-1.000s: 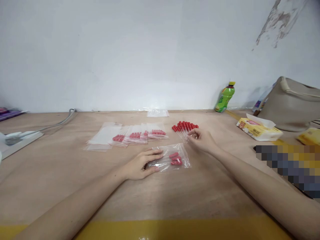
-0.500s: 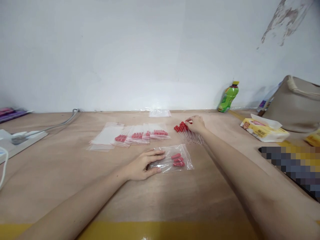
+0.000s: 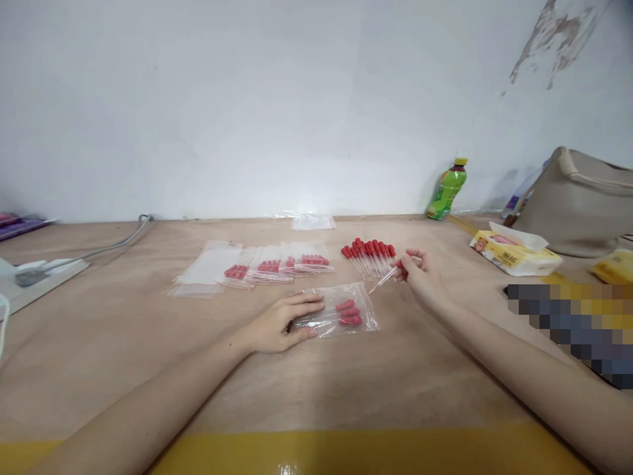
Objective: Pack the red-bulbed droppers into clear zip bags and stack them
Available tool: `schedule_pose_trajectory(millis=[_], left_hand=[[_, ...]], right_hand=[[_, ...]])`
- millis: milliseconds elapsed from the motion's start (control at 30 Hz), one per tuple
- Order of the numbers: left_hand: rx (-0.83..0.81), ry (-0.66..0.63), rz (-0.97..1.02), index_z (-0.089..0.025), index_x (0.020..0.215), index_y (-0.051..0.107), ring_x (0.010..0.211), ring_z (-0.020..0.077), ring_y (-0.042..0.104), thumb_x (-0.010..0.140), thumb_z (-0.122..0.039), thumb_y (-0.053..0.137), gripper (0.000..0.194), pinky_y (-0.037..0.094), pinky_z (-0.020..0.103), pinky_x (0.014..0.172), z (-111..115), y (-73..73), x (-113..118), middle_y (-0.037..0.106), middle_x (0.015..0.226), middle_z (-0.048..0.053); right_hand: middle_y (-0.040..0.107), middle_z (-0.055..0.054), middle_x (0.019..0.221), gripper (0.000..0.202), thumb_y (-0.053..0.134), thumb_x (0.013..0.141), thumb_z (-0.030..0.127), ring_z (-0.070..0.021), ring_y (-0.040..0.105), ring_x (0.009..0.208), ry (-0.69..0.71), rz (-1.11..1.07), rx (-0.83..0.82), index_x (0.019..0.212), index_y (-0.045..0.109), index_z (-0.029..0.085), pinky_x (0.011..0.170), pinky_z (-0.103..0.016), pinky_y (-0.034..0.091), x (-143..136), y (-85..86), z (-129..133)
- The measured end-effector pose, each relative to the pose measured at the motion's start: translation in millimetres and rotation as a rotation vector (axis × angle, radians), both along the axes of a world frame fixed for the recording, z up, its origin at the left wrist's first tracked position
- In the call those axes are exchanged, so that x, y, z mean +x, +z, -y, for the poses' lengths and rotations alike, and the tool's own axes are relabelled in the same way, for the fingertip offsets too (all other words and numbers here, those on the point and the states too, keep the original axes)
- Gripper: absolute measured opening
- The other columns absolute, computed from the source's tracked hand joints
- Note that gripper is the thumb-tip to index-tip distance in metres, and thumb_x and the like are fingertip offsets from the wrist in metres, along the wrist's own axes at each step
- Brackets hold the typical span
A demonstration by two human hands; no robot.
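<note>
A clear zip-lock bag (image 3: 329,324) lies flat in front of me with three red-bulbed droppers inside. My left hand (image 3: 287,322) rests on its left part, fingers stretched and thumb apart. Between the fingertips of my right hand (image 3: 418,267) is a dropper (image 3: 384,280) with a red bulb and thin clear tube, its tip slanting down toward the bag's right edge. Just beyond lies a fanned row of loose droppers (image 3: 370,251) with red bulbs. To the left, filled bags (image 3: 270,267) overlap in a row, their red bulbs showing.
Flat bags (image 3: 208,264) are stacked left of the filled ones. Another bag (image 3: 313,222) lies by the wall. A green bottle (image 3: 448,190), a tissue pack (image 3: 514,254) and a beige handbag (image 3: 576,204) stand on the right. A power strip (image 3: 49,280) with cables sits on the left.
My right hand has drawn one dropper out of the loose row and moved right and toward me with it. The left hand stays on the bag.
</note>
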State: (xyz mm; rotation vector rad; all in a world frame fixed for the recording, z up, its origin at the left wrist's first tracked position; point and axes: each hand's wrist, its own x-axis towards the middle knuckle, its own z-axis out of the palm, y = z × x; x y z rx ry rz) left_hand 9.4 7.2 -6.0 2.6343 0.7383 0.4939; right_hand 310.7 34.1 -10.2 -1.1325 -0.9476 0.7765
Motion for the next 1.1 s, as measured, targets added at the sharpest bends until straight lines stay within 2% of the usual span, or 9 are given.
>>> schedule_pose_trajectory(millis=[167, 300, 400, 500, 633, 767, 833, 967, 1100], left_hand=[[0.003, 0.007, -0.001, -0.025, 0.132, 0.037, 0.125, 0.0224, 0.036, 0.084, -0.036, 0.053, 0.051, 0.031, 0.041, 0.103, 0, 0.2, 0, 0.039, 0.136, 0.005], [0.005, 0.008, -0.004, -0.025, 0.133, 0.036, 0.125, 0.0233, 0.036, 0.084, -0.036, 0.053, 0.052, 0.031, 0.042, 0.103, 2, 1.7, 0, 0.039, 0.136, 0.005], [0.007, 0.020, -0.014, -0.026, 0.133, 0.035, 0.125, 0.0231, 0.036, 0.085, -0.037, 0.053, 0.053, 0.030, 0.042, 0.103, 2, 2.3, 0, 0.039, 0.136, 0.004], [0.013, 0.034, -0.026, -0.026, 0.133, 0.034, 0.125, 0.0231, 0.036, 0.085, -0.037, 0.052, 0.053, 0.031, 0.042, 0.103, 3, 2.3, 0, 0.039, 0.136, 0.005], [0.014, 0.025, -0.017, -0.026, 0.134, 0.033, 0.125, 0.0233, 0.035, 0.085, -0.036, 0.052, 0.053, 0.030, 0.042, 0.103, 3, 2.6, 0, 0.038, 0.136, 0.005], [0.006, 0.023, -0.019, -0.025, 0.134, 0.033, 0.125, 0.0229, 0.035, 0.085, -0.036, 0.051, 0.053, 0.030, 0.041, 0.104, 3, 2.8, 1, 0.038, 0.137, 0.004], [0.003, 0.027, -0.028, -0.025, 0.134, 0.033, 0.125, 0.0231, 0.035, 0.085, -0.036, 0.051, 0.053, 0.029, 0.041, 0.104, 3, 2.4, 0, 0.038, 0.137, 0.005], [-0.002, 0.041, -0.038, -0.025, 0.134, 0.033, 0.125, 0.0230, 0.034, 0.085, -0.037, 0.051, 0.053, 0.029, 0.041, 0.104, 2, 2.1, 0, 0.038, 0.136, 0.005], [0.001, 0.033, -0.033, -0.025, 0.134, 0.033, 0.125, 0.0235, 0.034, 0.085, -0.036, 0.051, 0.054, 0.030, 0.042, 0.104, 3, 3.2, 1, 0.038, 0.137, 0.006]], right_hand=[[0.057, 0.005, 0.063, 0.026, 0.060, 0.071, 0.028, -0.0090, 0.058, 0.051, 0.124, -0.230, -0.136, 0.084, 0.039, 0.022, 0.049, -0.022, 0.049, -18, -14.4, 11], [0.058, 0.006, 0.064, 0.031, 0.063, 0.068, 0.031, -0.0086, 0.058, 0.052, 0.230, -0.219, -0.122, 0.085, 0.039, 0.022, 0.051, -0.022, 0.050, -24, -16.7, 19], [0.057, 0.006, 0.064, 0.033, 0.064, 0.067, 0.034, -0.0090, 0.058, 0.052, 0.218, -0.219, -0.079, 0.085, 0.038, 0.023, 0.052, -0.023, 0.051, -23, -17.9, 22], [0.059, 0.003, 0.069, 0.031, 0.066, 0.067, 0.033, -0.0115, 0.061, 0.060, 0.246, -0.225, -0.115, 0.082, 0.040, 0.023, 0.060, -0.028, 0.053, -20, -18.5, 23], [0.061, 0.000, 0.071, 0.027, 0.069, 0.064, 0.032, -0.0105, 0.059, 0.062, 0.447, -0.011, -0.211, 0.078, 0.050, 0.019, 0.059, -0.025, 0.050, -16, -20.4, 25], [0.056, 0.004, 0.060, 0.026, 0.071, 0.061, 0.032, -0.0078, 0.050, 0.054, 0.602, 0.327, -0.173, 0.078, 0.059, 0.017, 0.052, -0.021, 0.042, -13, -22.2, 25], [0.056, 0.004, 0.060, 0.025, 0.069, 0.062, 0.033, -0.0086, 0.049, 0.053, 0.616, 0.409, -0.146, 0.079, 0.062, 0.017, 0.053, -0.022, 0.041, -14, -21.5, 23], [0.063, -0.001, 0.073, 0.019, 0.061, 0.069, 0.035, -0.0120, 0.054, 0.063, 0.616, 0.510, -0.069, 0.078, 0.067, 0.018, 0.061, -0.026, 0.043, -22, -18.9, 20], [0.060, -0.001, 0.064, 0.020, 0.062, 0.068, 0.036, -0.0122, 0.050, 0.058, 0.465, 0.571, -0.048, 0.066, 0.064, 0.017, 0.054, -0.025, 0.040, -34, -18.8, 20]])
